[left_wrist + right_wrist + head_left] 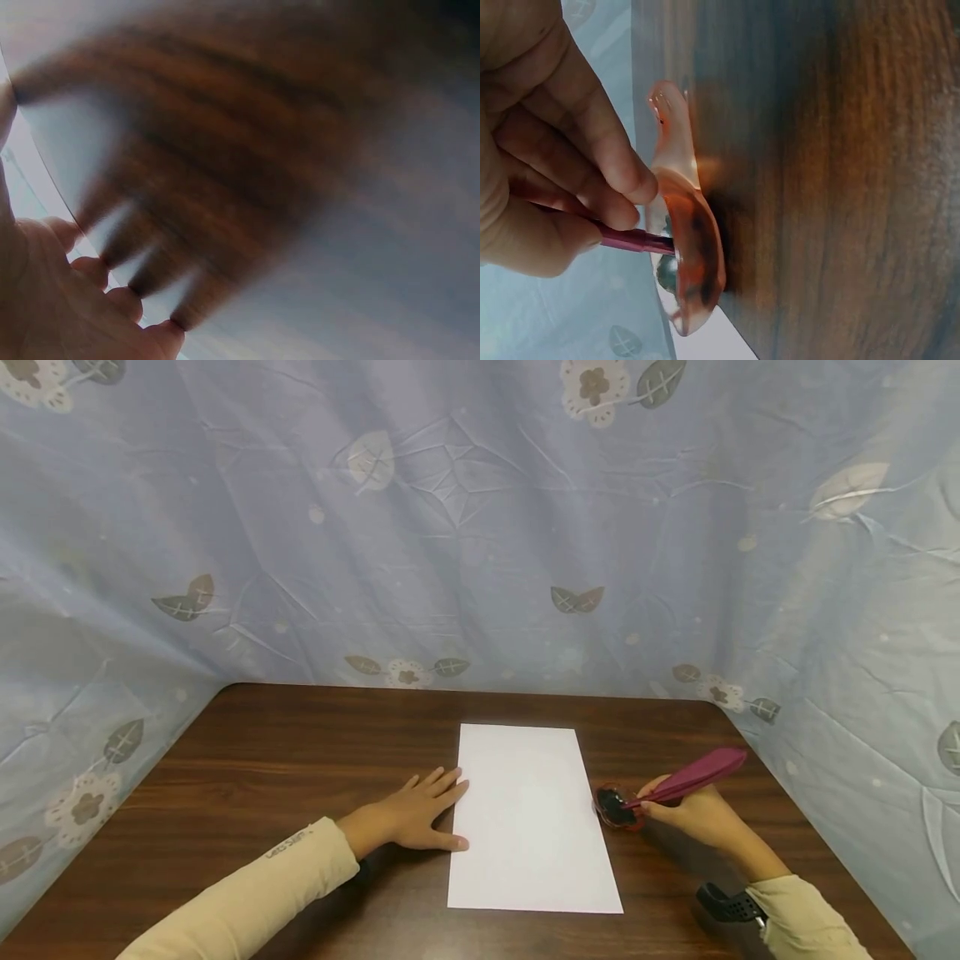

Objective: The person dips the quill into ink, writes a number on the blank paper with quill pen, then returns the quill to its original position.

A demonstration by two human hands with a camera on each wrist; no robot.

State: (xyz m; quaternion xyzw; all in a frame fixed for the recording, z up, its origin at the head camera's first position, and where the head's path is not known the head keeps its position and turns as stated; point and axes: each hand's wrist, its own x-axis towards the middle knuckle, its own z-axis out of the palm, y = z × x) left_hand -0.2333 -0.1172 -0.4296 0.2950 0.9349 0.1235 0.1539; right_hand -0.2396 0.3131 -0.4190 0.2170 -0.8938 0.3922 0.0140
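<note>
My right hand (690, 814) pinches a maroon quill pen (705, 770) between thumb and fingers, its feather-shaped end slanting up to the right. The pen's lower end dips into a small see-through orange dish (699, 255) with dark liquid inside; a handle-like piece rises from one side in the right wrist view. This dish stands just beyond the right edge of a white sheet of paper (525, 827). With fingers spread, my left hand (416, 814) lies flat at the sheet's left edge, its fingertips and thumb tip overlapping the paper.
A dark brown wooden table (300, 752) carries the sheet and the dish. Pale blue cloth (450, 527) with leaf and flower prints hangs behind the table and along both sides. A black strap (731, 906) circles the right wrist.
</note>
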